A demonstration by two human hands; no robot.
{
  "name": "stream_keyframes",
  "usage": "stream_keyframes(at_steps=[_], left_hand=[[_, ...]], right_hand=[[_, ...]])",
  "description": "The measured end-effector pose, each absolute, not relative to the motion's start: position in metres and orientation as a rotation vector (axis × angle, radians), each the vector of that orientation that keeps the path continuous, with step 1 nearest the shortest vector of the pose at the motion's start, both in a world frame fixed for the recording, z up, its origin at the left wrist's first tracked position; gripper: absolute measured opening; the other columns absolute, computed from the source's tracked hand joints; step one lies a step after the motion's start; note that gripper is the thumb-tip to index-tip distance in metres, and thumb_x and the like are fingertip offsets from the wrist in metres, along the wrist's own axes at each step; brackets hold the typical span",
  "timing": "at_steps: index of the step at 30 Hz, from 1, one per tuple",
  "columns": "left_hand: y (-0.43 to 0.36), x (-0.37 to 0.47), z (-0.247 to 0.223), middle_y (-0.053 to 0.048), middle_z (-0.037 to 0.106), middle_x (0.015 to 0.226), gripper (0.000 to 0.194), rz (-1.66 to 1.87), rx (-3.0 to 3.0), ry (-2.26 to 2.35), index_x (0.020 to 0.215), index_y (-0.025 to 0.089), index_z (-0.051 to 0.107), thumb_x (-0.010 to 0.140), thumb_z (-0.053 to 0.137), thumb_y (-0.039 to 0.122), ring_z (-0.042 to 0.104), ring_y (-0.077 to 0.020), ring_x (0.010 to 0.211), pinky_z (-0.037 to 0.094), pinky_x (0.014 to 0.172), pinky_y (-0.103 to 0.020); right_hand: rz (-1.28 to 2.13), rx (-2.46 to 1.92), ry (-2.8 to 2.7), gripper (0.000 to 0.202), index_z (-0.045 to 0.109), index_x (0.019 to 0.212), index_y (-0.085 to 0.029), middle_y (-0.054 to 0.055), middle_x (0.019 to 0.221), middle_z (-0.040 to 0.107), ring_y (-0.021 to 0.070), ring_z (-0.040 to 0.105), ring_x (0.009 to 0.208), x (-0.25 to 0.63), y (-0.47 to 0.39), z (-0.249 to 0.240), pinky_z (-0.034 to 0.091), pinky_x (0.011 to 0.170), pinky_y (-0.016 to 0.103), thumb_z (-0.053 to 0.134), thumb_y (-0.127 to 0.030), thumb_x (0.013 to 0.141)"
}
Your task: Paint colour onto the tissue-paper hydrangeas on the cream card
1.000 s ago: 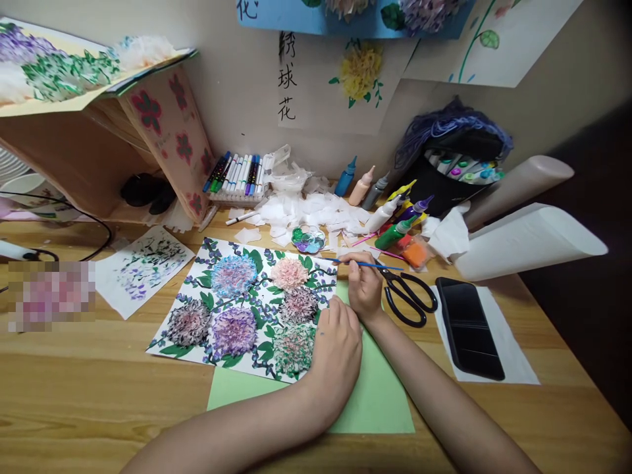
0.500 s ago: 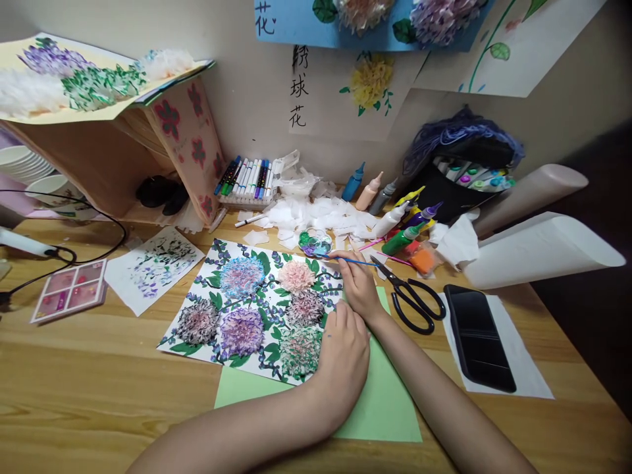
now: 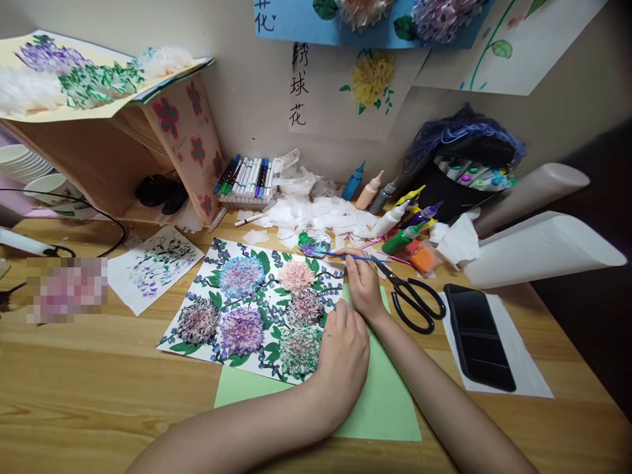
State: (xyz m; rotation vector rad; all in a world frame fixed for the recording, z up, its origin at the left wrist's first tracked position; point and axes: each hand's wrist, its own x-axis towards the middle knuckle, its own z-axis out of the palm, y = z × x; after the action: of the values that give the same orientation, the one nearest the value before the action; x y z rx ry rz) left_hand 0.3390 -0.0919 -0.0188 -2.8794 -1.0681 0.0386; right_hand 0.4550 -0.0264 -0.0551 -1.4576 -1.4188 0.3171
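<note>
Sheet of white paper with several fluffy, colourful flowers and painted green leaves, a flower picture (image 3: 270, 299), lies on the desk. Over its right edge rests my left hand (image 3: 344, 342), fingers curled down against the sheet; the fingertips are hidden. Just above it, my right hand (image 3: 363, 283) pinches a blue paintbrush (image 3: 372, 258). The bristle end reaches into a small round palette (image 3: 315, 243) smeared with green, purple and blue paint, beyond the picture's top edge. A light green sheet (image 3: 390, 401) lies partly under the picture and below my arms.
Black-handled scissors (image 3: 417, 304) and a dark phone (image 3: 478, 337) lie to the right. Behind the palette are white paper scraps (image 3: 316, 214), markers (image 3: 249, 178) and paint bottles (image 3: 402, 237). A paint-dabbed paper (image 3: 158, 266) sits at left; a paper roll (image 3: 543, 250) at right.
My right hand has shifted slightly, and the brush's blue handle now sticks out farther to the right, its tip still at the palette. My left hand and the picture stay put.
</note>
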Motion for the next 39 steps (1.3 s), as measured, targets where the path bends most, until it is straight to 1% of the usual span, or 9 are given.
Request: stream_keyframes(at_steps=[6, 10, 18, 24, 31, 36, 39], left_hand=[[-0.091, 0.338, -0.017, -0.014, 0.067, 0.099, 0.028, 0.038, -2.886, -1.109, 0.111, 0.007, 0.065, 0.094, 0.05, 0.023, 0.057, -0.0262, 0.097, 0.045, 0.081, -0.035], [-0.09, 0.338, -0.016, -0.014, 0.067, 0.1, 0.028, 0.048, -2.914, -1.095, 0.111, 0.006, 0.065, 0.094, 0.048, 0.021, 0.058, -0.027, 0.099, 0.045, 0.083, -0.036], [-0.09, 0.338, -0.015, -0.015, 0.066, 0.099, 0.025, 0.079, -2.942, -1.085, 0.107, 0.006, 0.064, 0.093, 0.046, 0.018, 0.057, -0.0262, 0.097, 0.045, 0.084, -0.036], [-0.09, 0.338, -0.017, -0.016, 0.066, 0.1, 0.025, 0.064, -2.943, -1.094, 0.108, 0.005, 0.063, 0.093, 0.046, 0.016, 0.057, -0.0263, 0.098, 0.044, 0.083, -0.035], [-0.091, 0.338, -0.017, -0.014, 0.064, 0.094, 0.024, 0.052, -2.94, -1.095, 0.104, 0.006, 0.063, 0.094, 0.045, 0.017, 0.056, -0.0258, 0.093, 0.044, 0.08, -0.035], [-0.092, 0.338, -0.018, -0.014, 0.064, 0.096, 0.024, 0.027, -2.92, -1.107, 0.106, 0.006, 0.063, 0.093, 0.046, 0.017, 0.057, -0.0261, 0.094, 0.045, 0.08, -0.035], [-0.091, 0.338, -0.017, -0.013, 0.065, 0.096, 0.024, 0.068, -2.936, -1.094, 0.106, 0.007, 0.064, 0.093, 0.046, 0.015, 0.057, -0.026, 0.094, 0.045, 0.079, -0.035]], right_hand=[[0.074, -1.412, -1.285, 0.024, 0.059, 0.086, -0.022, 0.005, 0.084, 0.064, 0.0204, 0.059, 0.083, 0.462, -0.037, -0.062, 0.047, 0.077, 0.037, 0.037, -0.026, 0.095], [0.006, -1.41, -1.31, 0.02, 0.058, 0.08, -0.023, 0.003, 0.076, 0.063, 0.0211, 0.058, 0.077, 0.463, -0.041, -0.063, 0.046, 0.074, 0.038, 0.041, -0.024, 0.091], [-0.013, -1.438, -1.385, 0.02, 0.058, 0.078, -0.023, 0.003, 0.077, 0.064, 0.0209, 0.058, 0.078, 0.46, -0.039, -0.059, 0.045, 0.074, 0.036, 0.043, -0.019, 0.089], [-0.028, -1.435, -1.377, 0.021, 0.057, 0.077, -0.023, 0.003, 0.074, 0.062, 0.0205, 0.057, 0.075, 0.461, -0.04, -0.059, 0.046, 0.072, 0.037, 0.041, -0.02, 0.09], [-0.028, -1.428, -1.394, 0.021, 0.058, 0.077, -0.023, 0.003, 0.075, 0.063, 0.021, 0.057, 0.076, 0.461, -0.04, -0.06, 0.046, 0.072, 0.037, 0.042, -0.02, 0.09], [-0.024, -1.429, -1.397, 0.022, 0.059, 0.079, -0.024, 0.003, 0.076, 0.064, 0.0213, 0.058, 0.077, 0.461, -0.04, -0.059, 0.046, 0.073, 0.038, 0.041, -0.021, 0.091], [-0.018, -1.427, -1.406, 0.021, 0.058, 0.078, -0.024, 0.003, 0.076, 0.064, 0.0212, 0.058, 0.078, 0.46, -0.04, -0.06, 0.046, 0.074, 0.037, 0.042, -0.021, 0.091]])
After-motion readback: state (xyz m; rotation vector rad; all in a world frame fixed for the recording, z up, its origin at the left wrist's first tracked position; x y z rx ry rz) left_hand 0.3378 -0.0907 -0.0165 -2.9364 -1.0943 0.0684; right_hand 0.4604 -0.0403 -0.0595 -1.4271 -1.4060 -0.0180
